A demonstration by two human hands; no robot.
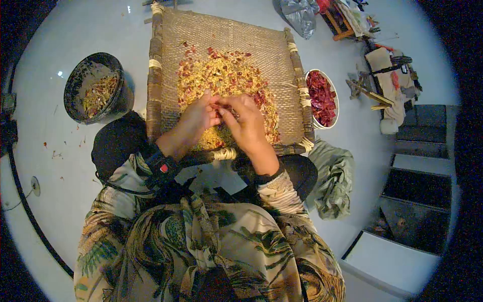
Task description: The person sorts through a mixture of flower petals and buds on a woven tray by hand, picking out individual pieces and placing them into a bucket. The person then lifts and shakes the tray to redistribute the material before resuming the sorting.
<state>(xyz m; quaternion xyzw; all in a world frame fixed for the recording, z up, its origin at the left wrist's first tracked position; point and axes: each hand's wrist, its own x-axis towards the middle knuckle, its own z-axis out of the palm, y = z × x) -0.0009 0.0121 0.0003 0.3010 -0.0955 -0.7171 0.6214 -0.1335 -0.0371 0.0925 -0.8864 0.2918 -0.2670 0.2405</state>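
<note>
A woven tray (226, 34) with a wooden frame lies in front of me, and yellow seeds mixed with red flakes (216, 75) are spread over its middle. Over the near part of the seeds, my left hand (197, 118) and my right hand (244, 121) meet at the fingertips. The fingers of both are closed together around something small and reddish, too small to name. Right of the tray stands a white container (337, 105) filled with dark red dried pieces (321, 98).
A black bucket (121, 93) with stems and debris stands at the left. A greenish sack (332, 178) lies right of my knee. At the upper right are a grey plastic bag (298, 16) and a wooden stool (343, 33). Dark steps or shelves (420, 189) stand far right.
</note>
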